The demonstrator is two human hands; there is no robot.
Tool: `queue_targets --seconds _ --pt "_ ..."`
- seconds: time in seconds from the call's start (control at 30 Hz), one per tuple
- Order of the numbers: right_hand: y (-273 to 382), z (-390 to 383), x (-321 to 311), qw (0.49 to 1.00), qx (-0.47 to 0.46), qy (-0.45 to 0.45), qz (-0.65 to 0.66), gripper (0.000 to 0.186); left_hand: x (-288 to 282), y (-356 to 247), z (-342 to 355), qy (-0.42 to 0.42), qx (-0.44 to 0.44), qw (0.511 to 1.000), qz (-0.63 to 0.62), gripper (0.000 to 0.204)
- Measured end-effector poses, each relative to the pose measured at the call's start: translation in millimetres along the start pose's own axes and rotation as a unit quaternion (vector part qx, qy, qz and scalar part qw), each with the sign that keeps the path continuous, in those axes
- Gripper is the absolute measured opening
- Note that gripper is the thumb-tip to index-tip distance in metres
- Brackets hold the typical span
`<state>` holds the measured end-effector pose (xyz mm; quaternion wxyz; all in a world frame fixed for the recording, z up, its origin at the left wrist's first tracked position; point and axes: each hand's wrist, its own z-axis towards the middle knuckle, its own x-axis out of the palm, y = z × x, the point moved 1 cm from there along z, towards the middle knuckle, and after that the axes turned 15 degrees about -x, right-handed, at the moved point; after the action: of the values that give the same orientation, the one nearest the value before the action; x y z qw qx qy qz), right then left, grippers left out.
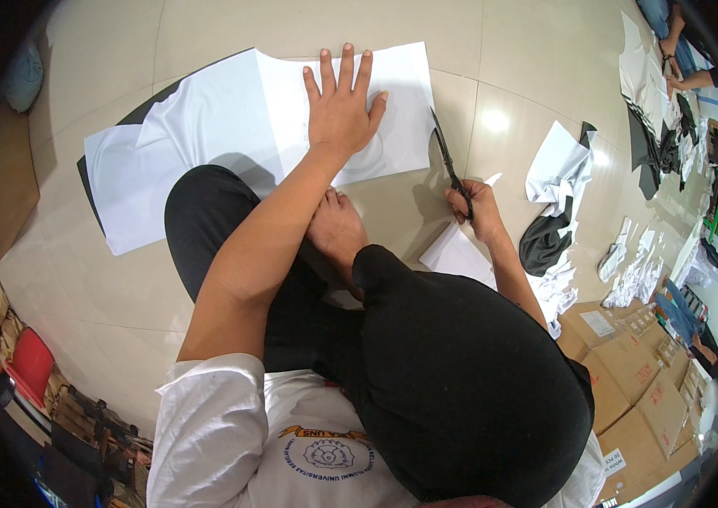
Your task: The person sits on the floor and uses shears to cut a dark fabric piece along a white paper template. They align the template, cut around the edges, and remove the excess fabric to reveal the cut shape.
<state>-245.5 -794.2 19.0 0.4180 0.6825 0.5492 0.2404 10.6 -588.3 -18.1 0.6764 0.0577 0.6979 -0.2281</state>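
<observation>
**Pinning the sheet, blades at its edge**

Watching remotely through the head camera, I saw a person seated cross-legged on a pale tiled floor (121, 305), bent over a large white sheet (206, 127) that lay flat ahead of the knees. The left hand (340, 110) lay palm-down on the sheet, fingers splayed and gripping nothing, which I judged was meant to keep the material from sliding. The right hand (479, 207) was closed around the handles of black scissors (448, 161), whose blades pointed away from the body toward the sheet's right edge; I could not tell whether the blades were parted. A dark layer (86, 179) showed beneath the sheet along its left border. A smaller white piece (459, 256) lay just beside the right wrist, near enough to reach. Further right, white and black offcuts (558, 195) sat in a loose heap, well apart from the working area, and cardboard boxes (630, 372) stood at the lower right. Another person's arm (698, 80) appeared at the upper right edge.
</observation>
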Motion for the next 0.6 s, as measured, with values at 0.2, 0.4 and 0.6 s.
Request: queue_targets --seconds 0.2,0.4,0.6 --pt "3 -3 1 1.0 -0.002 0.002 -0.009 0.026 -2 -1 0 0.002 -0.001 1.0 -0.01 0.073" --pt "8 3 4 1.0 0.005 -0.001 -0.001 0.026 -1 1 0 -0.001 -0.001 1.0 -0.021 0.073" --pt "10 12 7 1.0 -0.005 -0.005 -0.009 0.026 -2 0 0 -0.003 0.001 1.0 -0.028 0.073"
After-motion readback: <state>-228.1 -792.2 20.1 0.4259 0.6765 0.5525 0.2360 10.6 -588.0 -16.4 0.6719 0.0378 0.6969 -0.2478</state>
